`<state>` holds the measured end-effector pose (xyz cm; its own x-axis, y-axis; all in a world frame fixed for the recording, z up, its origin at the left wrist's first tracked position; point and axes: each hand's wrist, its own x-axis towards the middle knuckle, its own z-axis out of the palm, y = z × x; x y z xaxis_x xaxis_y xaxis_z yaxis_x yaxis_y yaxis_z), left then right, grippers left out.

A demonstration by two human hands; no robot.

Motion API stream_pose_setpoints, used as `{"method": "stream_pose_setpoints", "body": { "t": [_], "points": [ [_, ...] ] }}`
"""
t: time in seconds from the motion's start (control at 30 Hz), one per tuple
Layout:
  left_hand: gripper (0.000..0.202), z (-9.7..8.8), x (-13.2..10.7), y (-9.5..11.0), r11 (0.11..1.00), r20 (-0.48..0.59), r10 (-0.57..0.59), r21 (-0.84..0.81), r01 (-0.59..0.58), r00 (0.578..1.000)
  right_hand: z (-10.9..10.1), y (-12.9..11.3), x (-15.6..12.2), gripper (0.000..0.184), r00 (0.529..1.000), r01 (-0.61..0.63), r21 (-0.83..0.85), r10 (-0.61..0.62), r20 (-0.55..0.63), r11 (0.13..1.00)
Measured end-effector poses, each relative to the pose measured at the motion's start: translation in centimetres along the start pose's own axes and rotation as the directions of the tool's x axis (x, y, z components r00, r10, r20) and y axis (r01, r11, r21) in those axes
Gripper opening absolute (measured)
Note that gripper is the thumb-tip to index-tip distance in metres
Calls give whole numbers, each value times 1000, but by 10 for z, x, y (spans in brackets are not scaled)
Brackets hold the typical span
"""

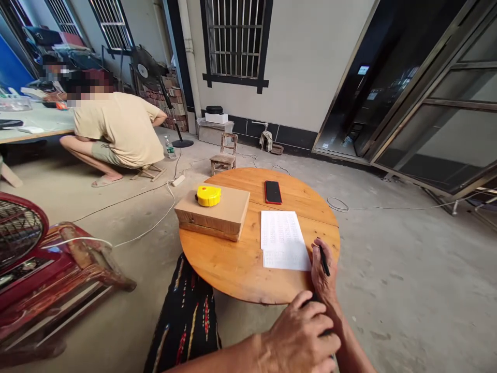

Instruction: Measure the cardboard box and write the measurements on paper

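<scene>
My right hand (323, 269) rests at the right edge of the round wooden table (233, 272), its fingers closed around a black pen (323, 260). The pen points down and to the right. Reaching across from the lower left, my left hand (301, 331) wraps over my right wrist, where a dark band shows between the fingers. Beside the right hand lie white sheets of paper (281, 233) with rows of small print, overlapping each other. What the writing says is too small to read.
A phone (273, 192) in a red case lies beyond the papers. On the left, a yellow tape measure (208, 196) sits on a cardboard box (217, 217). A small wooden chair (225, 155) stands behind the table, a red fan (19, 233) at left. A person (116, 129) sits farther back.
</scene>
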<state>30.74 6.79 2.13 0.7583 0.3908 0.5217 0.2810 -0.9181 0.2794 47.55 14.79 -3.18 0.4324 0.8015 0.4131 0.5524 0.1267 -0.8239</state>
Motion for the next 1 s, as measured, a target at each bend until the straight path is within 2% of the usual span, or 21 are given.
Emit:
{"method": "stream_pose_setpoints", "body": {
  "t": [0.07,0.13,0.2,0.27,0.4,0.6,0.77,0.87,1.0],
  "points": [
    [10,-5,-29,5,990,-44,-140,-25,139,989,1,3,2,48,999,37,-51,-36,23,998],
    [4,-13,-55,-1,949,-96,-316,-34,314,944,2,8,4,48,996,77,-95,-72,50,993],
    [13,-22,-73,-12,916,-140,-401,-36,400,905,3,11,5,47,991,120,-134,-111,73,984],
    [19,-31,-80,-24,892,-184,-449,-42,450,874,4,12,5,45,985,160,-177,-147,86,971],
    [24,-38,-78,-44,863,-231,-499,-45,503,836,4,12,4,41,967,244,-260,-216,131,934],
    [32,-30,-69,-63,823,-181,-562,-22,568,807,0,9,2,36,917,370,-353,-276,288,859],
    [46,-18,-54,-72,814,-110,-576,15,581,810,0,-7,29,43,801,536,-398,-298,519,745],
    [47,-10,-47,-76,808,-51,-584,62,586,810,13,-14,58,42,727,623,-412,-297,619,665],
    [43,-4,-46,-80,813,-2,-574,112,571,819,31,-12,84,39,657,692,-410,-282,700,594]
  ]
}}
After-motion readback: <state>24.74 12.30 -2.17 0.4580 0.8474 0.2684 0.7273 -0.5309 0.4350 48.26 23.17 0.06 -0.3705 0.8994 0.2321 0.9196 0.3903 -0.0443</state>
